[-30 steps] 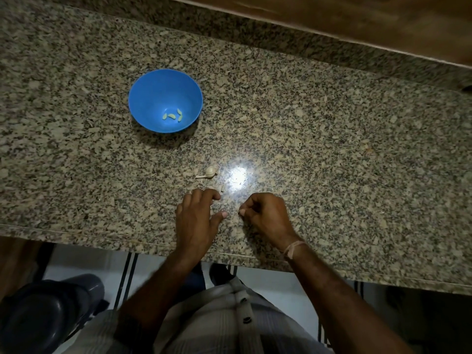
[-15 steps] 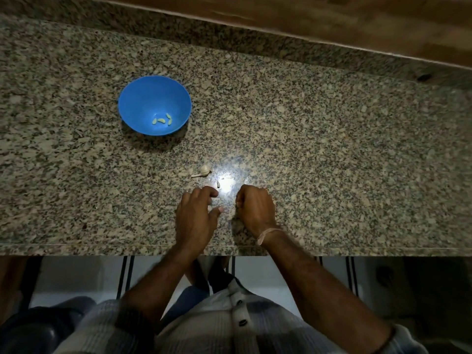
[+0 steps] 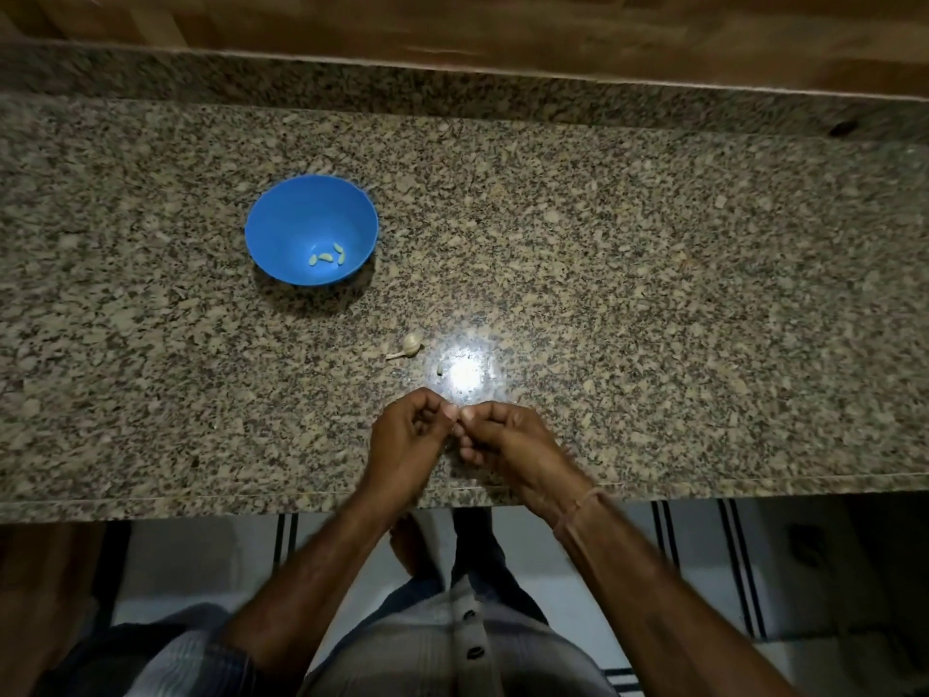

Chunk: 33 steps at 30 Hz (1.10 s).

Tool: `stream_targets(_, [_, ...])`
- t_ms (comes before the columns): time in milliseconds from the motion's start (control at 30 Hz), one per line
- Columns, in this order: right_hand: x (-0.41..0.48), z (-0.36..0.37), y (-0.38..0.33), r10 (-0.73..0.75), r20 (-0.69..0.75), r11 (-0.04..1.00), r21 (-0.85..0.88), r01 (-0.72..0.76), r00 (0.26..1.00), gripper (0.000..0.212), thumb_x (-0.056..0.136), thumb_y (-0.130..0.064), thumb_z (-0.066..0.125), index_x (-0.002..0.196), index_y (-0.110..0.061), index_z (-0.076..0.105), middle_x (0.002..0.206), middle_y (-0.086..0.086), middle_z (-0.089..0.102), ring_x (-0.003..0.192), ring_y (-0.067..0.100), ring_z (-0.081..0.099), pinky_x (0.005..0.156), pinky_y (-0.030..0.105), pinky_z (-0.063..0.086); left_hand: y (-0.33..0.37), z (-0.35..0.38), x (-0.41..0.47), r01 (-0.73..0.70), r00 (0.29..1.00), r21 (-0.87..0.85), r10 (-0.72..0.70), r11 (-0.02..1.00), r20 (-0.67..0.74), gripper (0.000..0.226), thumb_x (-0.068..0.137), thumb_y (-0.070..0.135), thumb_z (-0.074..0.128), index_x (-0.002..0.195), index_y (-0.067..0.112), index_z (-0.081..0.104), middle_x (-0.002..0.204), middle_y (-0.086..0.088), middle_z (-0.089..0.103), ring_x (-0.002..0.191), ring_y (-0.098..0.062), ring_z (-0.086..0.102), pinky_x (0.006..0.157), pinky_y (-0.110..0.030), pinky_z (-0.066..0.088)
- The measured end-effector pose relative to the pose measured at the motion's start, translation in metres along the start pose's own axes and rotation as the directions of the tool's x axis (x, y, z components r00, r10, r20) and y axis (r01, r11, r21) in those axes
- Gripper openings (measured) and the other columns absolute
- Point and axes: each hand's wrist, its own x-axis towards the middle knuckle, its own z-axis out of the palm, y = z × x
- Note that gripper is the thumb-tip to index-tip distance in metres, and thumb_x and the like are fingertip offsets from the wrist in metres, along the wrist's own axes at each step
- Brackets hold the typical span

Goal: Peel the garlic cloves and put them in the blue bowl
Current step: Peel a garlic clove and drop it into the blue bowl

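Hands (image 3: 402,440) now meet over granite counter (image 3: 653,294).

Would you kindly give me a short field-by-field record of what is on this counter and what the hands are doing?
Surface: granite counter
Bowl: blue bowl, upright, left of centre
In bowl: three peeled cloves
Loose on counter: garlic piece with stem; small bit beside the light glare
Hands: left hand and right hand, fingers curled, fingertips meeting; anything pinched is hidden
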Motion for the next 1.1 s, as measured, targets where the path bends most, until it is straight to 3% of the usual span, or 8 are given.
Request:
stream_targets(233, [0.007, 0.004, 0.0, -0.08, 0.006, 0.984, -0.16, 0.08, 0.997, 0.024, 0.102, -0.017, 0.068, 0.08, -0.008, 0.067, 0.066, 0.006, 0.066, 0.058, 0.017, 0.057, 0.057, 0.029, 0.052, 0.013, 0.007, 0.0, 0.004, 0.999, 0.067, -0.001, 0.998, -0.052, 0.02, 0.104, 0.017, 0.061, 0.084, 0.018, 0.065, 0.076, -0.003, 0.07, 0.076, -0.027, 0.068, 0.07, -0.043, 0.056])
stream_targets(367, [0.011, -0.002, -0.004, -0.361, 0.017, 0.795, -0.517, 0.318, 0.932, 0.022, 0.096, -0.022, 0.074, 0.076, -0.015, 0.066, 0.067, -0.003, 0.067, 0.064, 0.01, 0.062, 0.062, 0.033, 0.053, 0.014, 0.008, 0.001, 0.062, 0.997, 0.052, -0.065, 0.997, 0.045, 0.029, 0.107, 0.018, 0.053, 0.078, 0.02, 0.055, 0.07, -0.001, 0.056, 0.066, -0.026, 0.05, 0.062, -0.035, 0.041])
stream_targets(433, [0.009, -0.005, -0.006, -0.459, 0.051, 0.689, -0.61, 0.391, 0.887, 0.022, 0.095, -0.019, 0.075, 0.076, -0.014, 0.065, 0.066, -0.006, 0.063, 0.062, 0.003, 0.054, 0.059, 0.022, 0.044, 0.019, 0.012, 0.001, 0.195, 0.978, -0.054, -0.19, 0.979, 0.089, 0.031, 0.107, 0.015, 0.049, 0.077, 0.02, 0.05, 0.065, 0.001, 0.046, 0.057, -0.017, 0.038, 0.054, -0.031, 0.028])
stream_targets(533, [0.006, -0.005, -0.007, -0.551, 0.127, 0.58, -0.652, 0.488, 0.825, 0.025, 0.097, -0.019, 0.072, 0.075, -0.015, 0.061, 0.062, -0.006, 0.057, 0.059, 0.004, 0.049, 0.056, 0.03, 0.041, 0.025, 0.014, -0.001, 0.296, 0.95, -0.121, -0.28, 0.947, 0.135, 0.028, 0.11, 0.022, 0.042, 0.083, 0.022, 0.048, 0.065, 0.001, 0.043, 0.05, -0.012, 0.033, 0.049, -0.029, 0.022])
stream_targets(733, [0.009, 0.001, -0.005, -0.417, 0.001, 0.78, -0.514, 0.358, 0.909, 0.038, 0.102, -0.036, 0.064, 0.068, -0.021, 0.058, 0.062, -0.006, 0.056, 0.063, 0.011, 0.052, 0.062, 0.037, 0.045, 0.021, 0.027, -0.004, -0.027, 0.997, 0.195, 0.041, 0.98, -0.065, 0.026, 0.112, 0.021, 0.039, 0.09, 0.02, 0.053, 0.08, 0.004, 0.056, 0.067, 0.0, 0.048, 0.059, -0.017, 0.036])
stream_targets(933, [0.007, 0.005, 0.0, -0.609, 0.097, 0.38, -0.836, 0.396, 0.788, 0.036, 0.109, -0.026, 0.055, 0.074, -0.024, 0.048, 0.054, -0.013, 0.041, 0.048, 0.003, 0.041, 0.05, 0.018, 0.028, 0.034, 0.024, 0.0, 0.383, 0.922, -0.17, -0.368, 0.908, 0.118, 0.036, 0.112, 0.026, 0.039, 0.079, 0.016, 0.049, 0.063, 0.002, 0.043, 0.048, -0.007, 0.038, 0.043, -0.024, 0.028])
stream_targets(1033, [0.015, 0.003, -0.002, -0.534, 0.003, 0.539, -0.77, 0.343, 0.845, 0.042, 0.108, -0.025, 0.056, 0.067, -0.019, 0.051, 0.054, -0.01, 0.046, 0.05, 0.005, 0.041, 0.052, 0.023, 0.032, 0.025, 0.026, 0.003, 0.116, 0.993, 0.131, -0.113, 0.985, -0.029, 0.041, 0.111, 0.03, 0.038, 0.088, 0.006, 0.061, 0.073, -0.008, 0.061, 0.062, -0.018, 0.054, 0.056, -0.032, 0.041])
stream_targets(1100, [0.016, 0.004, -0.003, -0.477, -0.019, 0.584, -0.754, 0.301, 0.879, 0.044, 0.108, -0.025, 0.055, 0.065, -0.019, 0.051, 0.055, -0.009, 0.048, 0.052, 0.004, 0.042, 0.054, 0.026, 0.033, 0.021, 0.025, 0.002, 0.079, 0.996, 0.228, -0.066, 0.97, -0.063, 0.043, 0.11, 0.032, 0.037, 0.084, 0.006, 0.06, 0.072, -0.012, 0.062, 0.063, -0.021, 0.056, 0.057, -0.035, 0.041])
